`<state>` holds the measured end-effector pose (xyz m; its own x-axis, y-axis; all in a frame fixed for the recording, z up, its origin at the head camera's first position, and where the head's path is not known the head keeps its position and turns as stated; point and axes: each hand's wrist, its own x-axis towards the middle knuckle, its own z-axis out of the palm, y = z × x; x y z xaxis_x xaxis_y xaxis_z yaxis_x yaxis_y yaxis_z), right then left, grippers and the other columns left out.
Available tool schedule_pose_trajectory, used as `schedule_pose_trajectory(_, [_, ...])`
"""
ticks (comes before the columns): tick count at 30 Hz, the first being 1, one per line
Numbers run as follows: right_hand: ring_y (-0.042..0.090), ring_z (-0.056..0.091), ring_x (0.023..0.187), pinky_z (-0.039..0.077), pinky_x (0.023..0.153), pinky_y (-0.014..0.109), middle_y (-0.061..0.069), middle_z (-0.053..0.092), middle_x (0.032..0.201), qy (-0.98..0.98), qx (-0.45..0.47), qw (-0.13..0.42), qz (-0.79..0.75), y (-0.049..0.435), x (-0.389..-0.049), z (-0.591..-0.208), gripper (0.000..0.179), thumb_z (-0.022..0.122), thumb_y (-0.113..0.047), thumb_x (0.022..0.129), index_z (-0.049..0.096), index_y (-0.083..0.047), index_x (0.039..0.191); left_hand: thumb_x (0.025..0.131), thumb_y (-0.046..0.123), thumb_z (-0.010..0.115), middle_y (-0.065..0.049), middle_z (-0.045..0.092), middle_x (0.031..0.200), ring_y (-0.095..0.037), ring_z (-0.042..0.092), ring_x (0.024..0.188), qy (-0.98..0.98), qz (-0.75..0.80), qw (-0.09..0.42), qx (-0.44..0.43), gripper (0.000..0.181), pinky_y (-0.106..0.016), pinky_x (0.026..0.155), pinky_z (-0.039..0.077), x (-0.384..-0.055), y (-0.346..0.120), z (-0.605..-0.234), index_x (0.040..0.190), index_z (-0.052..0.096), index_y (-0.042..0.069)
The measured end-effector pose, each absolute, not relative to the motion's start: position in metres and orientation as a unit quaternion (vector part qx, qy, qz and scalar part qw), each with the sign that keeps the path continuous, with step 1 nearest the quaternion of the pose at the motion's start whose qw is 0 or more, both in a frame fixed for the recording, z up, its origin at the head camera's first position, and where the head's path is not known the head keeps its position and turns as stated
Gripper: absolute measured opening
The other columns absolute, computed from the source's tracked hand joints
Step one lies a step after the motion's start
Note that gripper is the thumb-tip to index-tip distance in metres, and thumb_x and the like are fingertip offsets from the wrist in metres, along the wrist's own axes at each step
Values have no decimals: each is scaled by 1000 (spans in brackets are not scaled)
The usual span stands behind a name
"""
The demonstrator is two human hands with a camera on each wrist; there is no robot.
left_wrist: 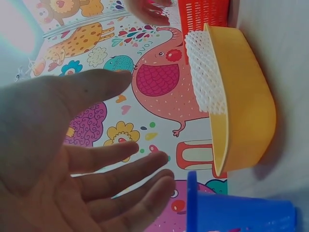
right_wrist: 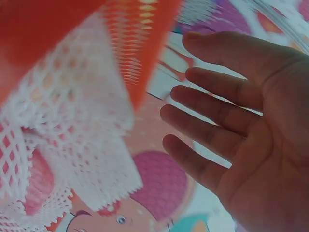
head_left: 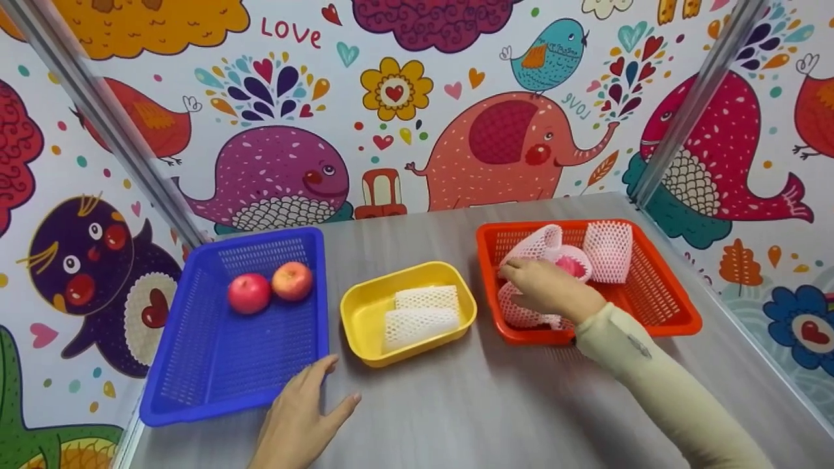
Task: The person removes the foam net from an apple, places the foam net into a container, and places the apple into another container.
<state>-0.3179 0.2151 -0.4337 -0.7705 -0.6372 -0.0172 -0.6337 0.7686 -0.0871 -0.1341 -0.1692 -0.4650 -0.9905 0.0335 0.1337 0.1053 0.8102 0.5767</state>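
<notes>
My right hand (head_left: 550, 286) is over the left part of the red basket (head_left: 664, 312), above the pink foam nets (head_left: 534, 245) there. In the right wrist view its fingers (right_wrist: 207, 104) are spread and nearly straight, with nothing in the palm. One red apple (head_left: 571, 266) shows inside a foam net among them, and another pink net (head_left: 609, 253) stands at the back right of the basket. Beside the front right corner of the blue basket (head_left: 260, 355) is my left hand (head_left: 303, 407), thumb apart and palm bare in the left wrist view.
Two red apples (head_left: 249, 293) lie in the blue basket. Between the baskets, a yellow tub (head_left: 365, 319) holds two white foam nets (head_left: 422, 327). Behind the grey table (head_left: 423, 417) are printed panels, with metal posts (head_left: 690, 111) at the corners.
</notes>
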Motion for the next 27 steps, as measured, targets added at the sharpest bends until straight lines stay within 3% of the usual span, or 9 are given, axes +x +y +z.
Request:
schedule_pose_trajectory(4, [34,62,104,51,94,51,16,63,114,941,-328,87,6,210,-335,-442,43,81,-12,83,66,-3,122,81,36,84,-5,66,114,-30,62,107,-950,-306,49,-40,61,-52,89,50,-134,-170,-466,130,61,8])
schedule_pose_trajectory(9, [42,53,120,39,104,60,20,55,132,945,-270,172,70,212,-345,-451,77,87,-19,74,53,-5,142,81,37,84,-4,66,114,-30,62,107,-950,-309,33,-33,61,-52,90,50,-134,-170,-467,129,61,8])
schedule_pose_trajectory(11, [43,54,117,40,103,61,20,53,133,945,-253,187,84,214,-345,-455,85,88,-19,70,50,-5,144,81,36,84,-4,67,115,-30,62,108,-949,-311,31,-39,59,-52,90,49,-134,-170,-468,129,62,8])
schedule_pose_trajectory(17, [36,57,90,55,81,55,18,48,116,934,-291,146,148,215,-342,-465,79,87,-16,65,54,-5,136,81,36,83,-3,67,113,-28,63,106,-949,-309,24,-52,55,-51,90,50,-135,-169,-469,126,63,9])
schedule_pose_trajectory(22, [37,56,93,54,83,54,21,49,121,914,-329,100,214,214,-340,-471,82,87,-19,67,52,-3,140,83,38,82,-3,67,113,-28,63,105,-949,-310,-11,-51,55,-51,90,50,-137,-167,-470,126,63,10])
schedule_pose_trajectory(27, [38,56,96,53,85,55,21,49,122,906,-335,97,239,213,-341,-476,82,88,-22,67,52,-3,138,83,39,81,-2,67,114,-28,62,106,-950,-308,-34,-46,52,-51,91,49,-138,-165,-472,124,64,13])
